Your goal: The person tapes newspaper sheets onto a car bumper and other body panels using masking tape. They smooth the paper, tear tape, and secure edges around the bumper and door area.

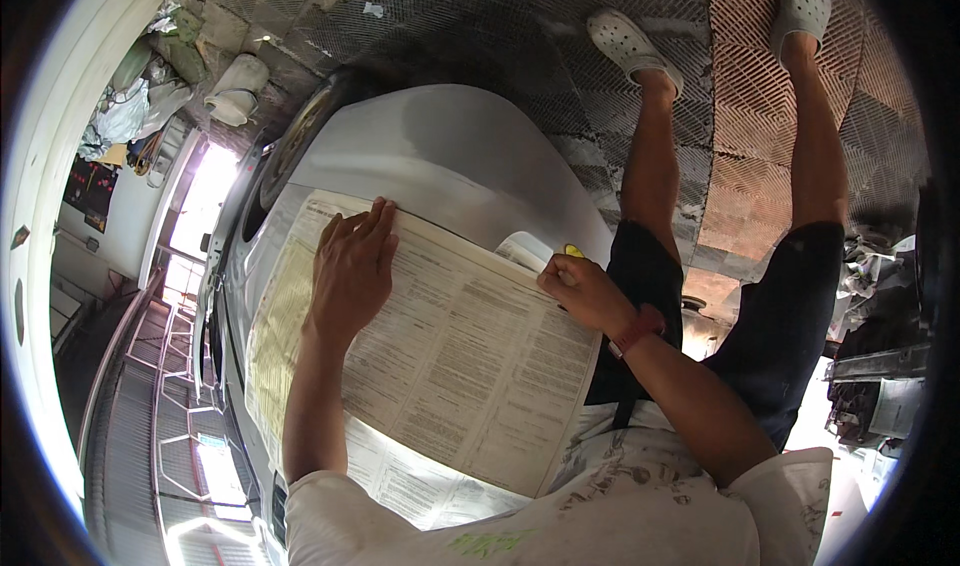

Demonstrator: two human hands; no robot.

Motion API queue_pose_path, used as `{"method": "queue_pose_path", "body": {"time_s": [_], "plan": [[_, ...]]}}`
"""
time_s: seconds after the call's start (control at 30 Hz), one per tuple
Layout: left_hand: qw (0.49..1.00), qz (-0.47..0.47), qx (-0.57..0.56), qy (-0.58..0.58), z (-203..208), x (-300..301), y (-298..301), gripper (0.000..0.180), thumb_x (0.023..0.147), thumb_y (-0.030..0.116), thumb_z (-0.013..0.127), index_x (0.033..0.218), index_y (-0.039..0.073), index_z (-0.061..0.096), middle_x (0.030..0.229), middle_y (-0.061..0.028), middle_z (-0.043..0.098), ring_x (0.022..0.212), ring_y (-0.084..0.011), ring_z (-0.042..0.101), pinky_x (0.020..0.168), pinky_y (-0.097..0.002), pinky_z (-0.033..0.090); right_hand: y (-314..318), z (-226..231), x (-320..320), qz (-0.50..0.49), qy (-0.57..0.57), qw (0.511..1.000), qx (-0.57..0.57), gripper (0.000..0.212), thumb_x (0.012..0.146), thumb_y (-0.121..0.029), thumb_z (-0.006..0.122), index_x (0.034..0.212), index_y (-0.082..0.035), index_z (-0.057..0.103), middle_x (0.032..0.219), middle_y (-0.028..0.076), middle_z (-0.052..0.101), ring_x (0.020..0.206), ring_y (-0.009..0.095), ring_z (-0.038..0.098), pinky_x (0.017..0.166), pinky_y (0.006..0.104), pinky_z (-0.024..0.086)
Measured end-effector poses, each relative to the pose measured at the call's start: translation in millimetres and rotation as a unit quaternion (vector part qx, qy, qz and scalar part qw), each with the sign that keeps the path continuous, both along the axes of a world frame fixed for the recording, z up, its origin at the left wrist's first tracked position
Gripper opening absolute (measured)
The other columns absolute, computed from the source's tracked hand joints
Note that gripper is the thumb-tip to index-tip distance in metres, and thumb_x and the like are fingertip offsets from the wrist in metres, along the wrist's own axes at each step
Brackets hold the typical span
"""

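Printed newspaper sheets point(470, 356) lie over a silver car body panel point(440, 146), their upper edge along a crease in the panel. On that edge my left hand point(352, 271) rests flat, its fingers stretched out over the paper. My right hand point(588, 291) is closed at the sheet's right corner, with fingers curled together; what they pinch is hidden. Just beyond those fingers shows a small yellow piece point(574, 251), too small to name. A pale curved strip point(522, 250) lies beside it at the paper's edge. A reddish-brown wristband point(637, 330) circles my right wrist.
A car wheel point(295, 141) sits at the panel's left. Patterned floor tiles point(740, 116) spread beyond the car, with my feet in light clogs point(635, 46) on them. Plastic-wrapped bundles point(135, 111) and a whitish container point(238, 88) stand at the far left.
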State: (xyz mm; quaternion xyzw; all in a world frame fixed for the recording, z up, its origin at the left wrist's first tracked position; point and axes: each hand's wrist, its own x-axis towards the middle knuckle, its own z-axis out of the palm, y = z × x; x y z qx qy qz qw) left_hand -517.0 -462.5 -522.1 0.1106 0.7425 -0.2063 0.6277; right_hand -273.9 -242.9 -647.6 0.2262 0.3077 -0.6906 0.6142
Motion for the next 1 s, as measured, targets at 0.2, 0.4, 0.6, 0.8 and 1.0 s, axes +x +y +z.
{"method": "queue_pose_path", "body": {"time_s": [0.2,0.4,0.6,0.8,1.0], "plan": [[0.999,-0.029,0.027,0.013,2,7,3,0.047,0.115,0.024,0.048,0.154,0.001,0.059,0.155,-0.016,0.064,0.14,-0.0334,0.061,0.126,-0.0528,0.038,7,1,-10,-0.014,0.014,0.999,0.033,0.033,0.107,-0.031,0.063,0.104,0.001,0.072,0.093,0.016,0.075,0.089,0.025,0.074,0.086,0.0389,0.056],[0.999,-0.026,0.027,0.023,1,9,5,0.046,0.114,0.022,0.049,0.153,0.0,0.06,0.154,-0.0172,0.065,0.14,-0.0342,0.061,0.126,-0.0529,0.039,42,-8,-58,-0.065,0.057,0.995,0.049,0.032,0.106,-0.031,0.065,0.103,0.0,0.072,0.09,0.014,0.076,0.081,0.023,0.076,0.079,0.0376,0.058],[0.999,-0.028,0.029,0.029,0,14,4,0.046,0.114,0.021,0.048,0.153,-0.001,0.059,0.152,-0.0182,0.066,0.139,-0.0353,0.061,0.125,-0.053,0.039,27,-7,-28,-0.001,0.014,1.0,0.026,0.032,0.106,-0.032,0.064,0.104,-0.001,0.073,0.088,0.014,0.076,0.081,0.024,0.075,0.078,0.0378,0.057],[0.999,-0.031,0.017,0.017,0,12,9,0.046,0.115,0.022,0.048,0.154,0.0,0.059,0.154,-0.0192,0.064,0.141,-0.0349,0.06,0.126,-0.0528,0.038,-11,-5,10,0.004,-0.019,1.0,0.016,0.035,0.105,-0.036,0.063,0.106,-0.002,0.074,0.093,0.018,0.077,0.091,0.029,0.076,0.086,0.0412,0.057],[0.999,-0.047,0.025,0.005,-1,15,25,0.046,0.115,0.022,0.05,0.158,0.008,0.057,0.155,-0.0197,0.063,0.145,-0.0346,0.059,0.127,-0.0554,0.036,-26,-3,15,0.01,-0.02,1.0,0.003,0.032,0.107,-0.033,0.067,0.099,-0.002,0.071,0.092,0.01,0.071,0.088,0.021,0.069,0.085,0.0373,0.054]]}}
